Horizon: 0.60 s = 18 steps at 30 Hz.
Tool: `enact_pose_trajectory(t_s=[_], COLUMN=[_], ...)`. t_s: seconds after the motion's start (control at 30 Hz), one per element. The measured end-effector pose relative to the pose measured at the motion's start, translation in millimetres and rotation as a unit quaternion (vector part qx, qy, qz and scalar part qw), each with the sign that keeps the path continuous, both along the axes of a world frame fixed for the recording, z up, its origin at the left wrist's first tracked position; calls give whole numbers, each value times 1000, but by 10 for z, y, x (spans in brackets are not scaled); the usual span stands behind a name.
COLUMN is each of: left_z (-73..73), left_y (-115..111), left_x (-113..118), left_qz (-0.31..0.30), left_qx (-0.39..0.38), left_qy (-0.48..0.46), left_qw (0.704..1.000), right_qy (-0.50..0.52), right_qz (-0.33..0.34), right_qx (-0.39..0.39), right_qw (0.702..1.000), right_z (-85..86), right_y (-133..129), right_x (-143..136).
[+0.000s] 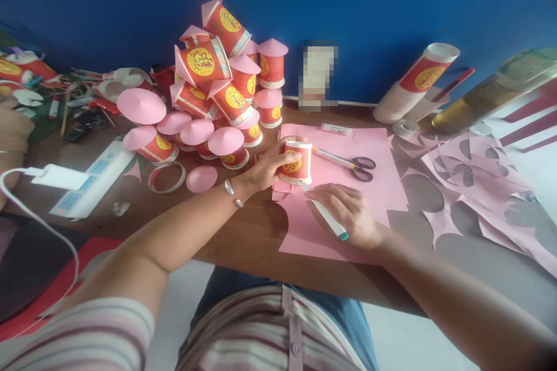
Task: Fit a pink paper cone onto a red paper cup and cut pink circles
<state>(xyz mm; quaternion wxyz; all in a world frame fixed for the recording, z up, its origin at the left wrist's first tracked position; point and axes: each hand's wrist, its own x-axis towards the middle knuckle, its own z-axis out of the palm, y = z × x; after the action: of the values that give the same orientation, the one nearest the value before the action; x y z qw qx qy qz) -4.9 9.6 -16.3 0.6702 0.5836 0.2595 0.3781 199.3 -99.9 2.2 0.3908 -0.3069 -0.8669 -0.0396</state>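
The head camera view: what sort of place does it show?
Probably an indoor handicraft worktable: it holds many red paper cups topped with pink paper cones, black-handled scissors and pink paper offcuts.

Got a red paper cup (303, 166) with a round yellow emblem, pale patterned band at the bottom, white stripe down one side, held pretty much vertical. The slim white pen-shaped tool with a green end (329, 218) slants, tip right by the cup's lower edge.
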Motion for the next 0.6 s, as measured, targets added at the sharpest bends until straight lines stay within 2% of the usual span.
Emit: enact_pose_trajectory(t_s=[0.17,0.4,0.6], left_z=[46,20,24], left_y=[-24,-11,-18], left_x=[28,28,22], left_qz=[-14,-17,-25], left_qx=[-74,-77,-86], left_qy=[-14,-29,-42], left_qw=[997,996,995], right_qy=[-13,3,12], right_qz=[16,-28,-26], right_qx=[-17,10,10], right_qw=[1000,1000,1000], right_z=[11,-18,-16], right_y=[11,8,-11], right_x=[23,-15,-17])
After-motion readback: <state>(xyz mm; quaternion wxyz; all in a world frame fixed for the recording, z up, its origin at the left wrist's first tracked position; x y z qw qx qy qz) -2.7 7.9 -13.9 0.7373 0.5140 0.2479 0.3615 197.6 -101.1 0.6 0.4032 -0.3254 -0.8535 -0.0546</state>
